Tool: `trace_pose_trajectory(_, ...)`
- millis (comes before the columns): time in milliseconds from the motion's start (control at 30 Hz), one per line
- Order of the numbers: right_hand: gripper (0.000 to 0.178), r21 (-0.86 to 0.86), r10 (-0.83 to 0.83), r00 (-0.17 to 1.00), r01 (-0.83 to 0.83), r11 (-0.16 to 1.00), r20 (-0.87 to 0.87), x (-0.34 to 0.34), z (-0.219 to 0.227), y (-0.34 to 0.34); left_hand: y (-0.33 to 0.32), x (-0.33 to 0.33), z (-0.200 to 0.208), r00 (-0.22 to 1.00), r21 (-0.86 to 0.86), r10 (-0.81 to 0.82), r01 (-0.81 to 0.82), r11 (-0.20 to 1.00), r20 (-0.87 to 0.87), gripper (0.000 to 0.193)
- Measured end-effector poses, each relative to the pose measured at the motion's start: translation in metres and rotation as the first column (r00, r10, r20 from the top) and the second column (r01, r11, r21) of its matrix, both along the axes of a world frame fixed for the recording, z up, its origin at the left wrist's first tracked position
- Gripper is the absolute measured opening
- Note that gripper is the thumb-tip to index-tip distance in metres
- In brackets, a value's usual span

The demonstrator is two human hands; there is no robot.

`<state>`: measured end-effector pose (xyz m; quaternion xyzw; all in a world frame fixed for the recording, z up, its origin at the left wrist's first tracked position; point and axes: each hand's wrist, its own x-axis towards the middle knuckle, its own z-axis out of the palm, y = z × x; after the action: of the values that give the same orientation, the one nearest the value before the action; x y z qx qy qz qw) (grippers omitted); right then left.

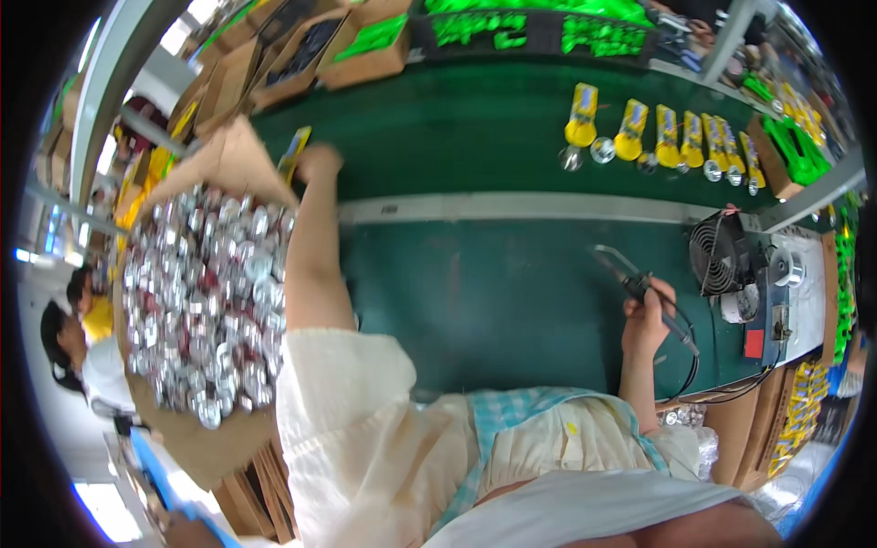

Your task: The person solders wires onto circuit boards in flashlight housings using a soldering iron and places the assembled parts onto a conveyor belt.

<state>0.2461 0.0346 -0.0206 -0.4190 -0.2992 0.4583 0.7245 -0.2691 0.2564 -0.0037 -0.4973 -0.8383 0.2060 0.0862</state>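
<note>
My right hand [647, 315] is wrapped round the dark handle of a soldering iron [632, 285], its thin tip tilted up and left above the green mat [475, 292]. My left arm reaches far forward over the green belt [438, 137]. Motion smears my left hand [320, 164], so its fingers do not show clearly. Beside it, by the carton flap, is a narrow yellow piece [295, 153]; whether the hand touches it I cannot tell. Several yellow pieces [630, 130] with round silver cups [602, 149] lie in a row at the far right of the belt.
A large carton [196, 447] heaped with silver cups [210, 301] stands on my left. At right are a black fan [717, 251], a wire spool [786, 267] and the iron's cable [694, 365]. Bins of green parts [493, 32] line the back. Other people [91, 338] sit at far left.
</note>
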Motion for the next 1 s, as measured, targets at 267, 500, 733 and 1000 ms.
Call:
trace_pose_trajectory(267, 0.013, -0.194, -0.151, 0.988, 0.145, 0.97, -0.013, 0.009, -0.008, 0.007, 0.017, -0.056, -0.04, 0.893, 0.363, 0.45, -0.42, 0.832, 0.003, 0.027)
trace_pose_trajectory(500, 0.013, -0.193, -0.079, 0.995, 0.067, 0.979, -0.055, -0.001, -0.001, 0.001, -0.018, -0.061, -0.002, 0.895, 0.456, 0.335, -0.439, 0.774, 0.293, 0.028)
trace_pose_trajectory(733, 0.015, -0.03, -0.018, 0.996, 0.015, 0.999, -0.084, 0.001, 0.006, -0.004, -0.067, 0.09, 0.039, 0.89, 0.441, -0.197, -0.006, 0.897, 0.412, 0.046)
trace_pose_trajectory(1000, 0.016, 0.211, 0.05, 0.994, -0.028, 0.977, -0.101, -0.003, 0.02, -0.01, -0.231, 0.268, 0.019, 0.512, 0.547, -0.621, 0.31, 0.778, 0.593, 0.039)
